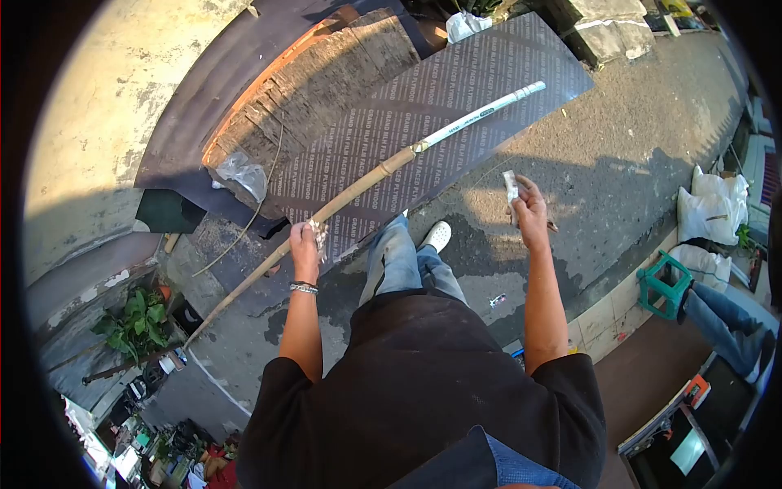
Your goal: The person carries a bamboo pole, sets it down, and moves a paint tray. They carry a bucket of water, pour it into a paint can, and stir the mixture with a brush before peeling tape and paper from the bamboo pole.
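Note:
My left hand (305, 254) is closed around a long bamboo pole (358, 186), which runs diagonally from the lower left. Bunched against the pole at my left fingers is a crumpled, pale speckled material (318, 238). A white plastic pipe (481, 115) with printed lettering continues from the pole's upper end and lies over the plywood in this view. Out to the right, my right hand (533, 218) pinches a small whitish strip (511, 187) between thumb and fingers, away from the pole.
Dark printed film-faced plywood (456, 77) lies ahead, with weathered wooden boards (309, 94) and a clear plastic bag (243, 175) at its left. White sacks (713, 204), a green stool (664, 285) and another person's leg (725, 326) are on the right. Leafy plants (140, 324) stand lower left.

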### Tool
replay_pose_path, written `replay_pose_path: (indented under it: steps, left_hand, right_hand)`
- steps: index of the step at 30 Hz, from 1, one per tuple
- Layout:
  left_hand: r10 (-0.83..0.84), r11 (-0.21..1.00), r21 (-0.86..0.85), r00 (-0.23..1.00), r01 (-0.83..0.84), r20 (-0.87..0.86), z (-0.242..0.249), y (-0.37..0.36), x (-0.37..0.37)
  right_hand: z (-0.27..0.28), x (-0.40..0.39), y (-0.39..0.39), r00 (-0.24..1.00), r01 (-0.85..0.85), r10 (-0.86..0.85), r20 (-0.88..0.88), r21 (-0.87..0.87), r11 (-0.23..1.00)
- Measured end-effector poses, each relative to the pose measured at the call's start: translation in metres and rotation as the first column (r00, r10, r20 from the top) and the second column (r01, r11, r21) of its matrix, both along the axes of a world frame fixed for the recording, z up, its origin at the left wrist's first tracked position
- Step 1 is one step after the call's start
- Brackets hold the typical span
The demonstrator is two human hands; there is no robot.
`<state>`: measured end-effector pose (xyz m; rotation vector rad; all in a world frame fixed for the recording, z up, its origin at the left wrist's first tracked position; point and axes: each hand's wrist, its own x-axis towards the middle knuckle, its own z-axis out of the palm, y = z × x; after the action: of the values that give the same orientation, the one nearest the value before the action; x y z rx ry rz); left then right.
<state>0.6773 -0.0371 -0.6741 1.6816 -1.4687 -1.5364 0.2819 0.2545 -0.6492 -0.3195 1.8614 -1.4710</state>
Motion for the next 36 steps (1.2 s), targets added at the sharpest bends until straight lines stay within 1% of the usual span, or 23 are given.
replay_pose_path:
  steps: [1, 3, 4, 5, 7, 9, 11, 12, 13, 15, 16, 17, 19, 20, 21, 22, 23, 24, 26, 29, 30, 33, 36]
  left_hand:
    - [-0.045, 0.972, -0.229, 0.999, 0.048, 0.019, 0.010, -0.025, -0.024]
    - [-0.144, 0.874, -0.448, 0.981, 0.189, 0.134, 0.029, -0.071, -0.070]
    - [-0.181, 0.835, -0.472, 0.951, 0.282, 0.249, 0.037, -0.086, -0.094]
    - [-0.212, 0.790, -0.484, 0.908, 0.377, 0.362, 0.035, -0.097, -0.117]
    - [-0.321, 0.704, -0.452, 0.813, 0.548, 0.485, -0.006, -0.111, -0.148]
    - [-0.467, 0.663, -0.253, 0.653, 0.705, 0.597, -0.062, -0.116, -0.166]
    - [-0.534, 0.488, -0.228, 0.495, 0.842, 0.686, -0.125, -0.110, -0.168]
    - [-0.610, 0.468, -0.068, 0.378, 0.881, 0.697, -0.133, -0.106, -0.174]
    - [-0.583, 0.438, -0.131, 0.392, 0.889, 0.712, -0.139, -0.100, -0.178]
    - [-0.526, 0.363, -0.250, 0.419, 0.898, 0.740, -0.146, -0.088, -0.182]
    - [-0.415, 0.337, -0.353, 0.474, 0.873, 0.776, -0.130, -0.082, -0.190]
    - [-0.433, 0.382, -0.393, 0.538, 0.836, 0.724, -0.120, -0.077, -0.194]
    - [-0.448, 0.475, -0.463, 0.659, 0.748, 0.605, -0.110, -0.070, -0.203]
    - [-0.500, 0.480, -0.469, 0.670, 0.741, 0.548, -0.109, -0.067, -0.209]
    - [-0.606, 0.565, -0.390, 0.686, 0.727, 0.403, -0.123, -0.065, -0.213]
    - [-0.666, 0.616, -0.255, 0.666, 0.745, 0.335, -0.128, -0.062, -0.219]
    - [-0.714, 0.647, -0.114, 0.651, 0.754, 0.256, -0.132, -0.060, -0.224]
    - [-0.761, 0.639, 0.000, 0.632, 0.769, 0.145, -0.143, -0.064, -0.226]
    - [-0.793, 0.574, 0.214, 0.601, 0.791, -0.095, -0.171, -0.075, -0.229]
    - [-0.751, 0.408, 0.460, 0.576, 0.789, -0.322, -0.171, -0.090, -0.243]
    - [-0.701, 0.377, 0.555, 0.620, 0.741, -0.352, -0.169, -0.094, -0.246]
    - [-0.682, 0.366, 0.509, 0.597, 0.779, -0.423, -0.169, -0.096, -0.246]
    - [-0.643, 0.475, 0.417, 0.629, 0.775, -0.437, -0.165, -0.090, -0.243]
  right_hand:
    - [-0.017, 0.020, -0.016, 0.998, -0.037, 0.037, 0.044, -0.014, 0.999]
    - [-0.035, 0.052, -0.048, 0.983, -0.113, 0.116, 0.140, -0.029, 0.993]
    - [-0.049, 0.064, -0.061, 0.975, -0.104, 0.117, 0.188, -0.077, 0.992]
    - [-0.060, 0.070, -0.070, 0.969, -0.174, 0.165, 0.181, 0.030, 0.984]
    - [-0.091, 0.083, -0.088, 0.974, -0.153, 0.143, 0.178, 0.041, 0.987]
    - [-0.110, 0.086, -0.108, 0.978, -0.181, 0.170, 0.124, 0.079, 0.980]
    - [-0.125, 0.089, -0.121, 0.981, -0.182, 0.172, 0.085, 0.127, 0.975]
    - [-0.130, 0.087, -0.130, 0.985, -0.171, 0.163, 0.066, 0.148, 0.974]
    - [-0.137, 0.084, -0.137, 0.987, -0.160, 0.154, 0.050, 0.168, 0.973]
    - [-0.160, 0.083, -0.147, 0.986, -0.125, 0.112, 0.122, 0.111, 0.986]
    - [-0.168, 0.082, -0.153, 0.984, -0.100, 0.085, 0.158, 0.085, 0.991]
    - [-0.174, 0.081, -0.157, 0.979, -0.072, 0.059, 0.193, 0.059, 0.996]
    - [-0.178, 0.073, -0.165, 0.981, -0.134, 0.112, 0.156, 0.137, 0.981]
    - [-0.179, 0.070, -0.171, 0.980, -0.149, 0.125, 0.156, 0.152, 0.977]
    - [-0.180, 0.068, -0.175, 0.978, -0.163, 0.137, 0.157, 0.168, 0.972]
    - [-0.183, 0.069, -0.179, 0.974, -0.126, 0.101, 0.202, 0.117, 0.985]
    - [-0.186, 0.068, -0.182, 0.973, -0.133, 0.105, 0.203, 0.129, 0.983]
    - [-0.190, 0.067, -0.185, 0.973, -0.140, 0.110, 0.202, 0.140, 0.980]
    - [-0.201, 0.064, -0.189, 0.974, -0.154, 0.125, 0.189, 0.148, 0.977]
    - [-0.212, 0.064, -0.192, 0.973, -0.179, 0.156, 0.171, 0.132, 0.975]
    - [-0.211, 0.063, -0.193, 0.970, -0.193, 0.171, 0.172, 0.122, 0.974]
    - [-0.206, 0.063, -0.194, 0.964, -0.195, 0.177, 0.200, 0.075, 0.978]
    - [-0.197, 0.068, -0.194, 0.978, -0.120, 0.106, 0.182, 0.070, 0.990]
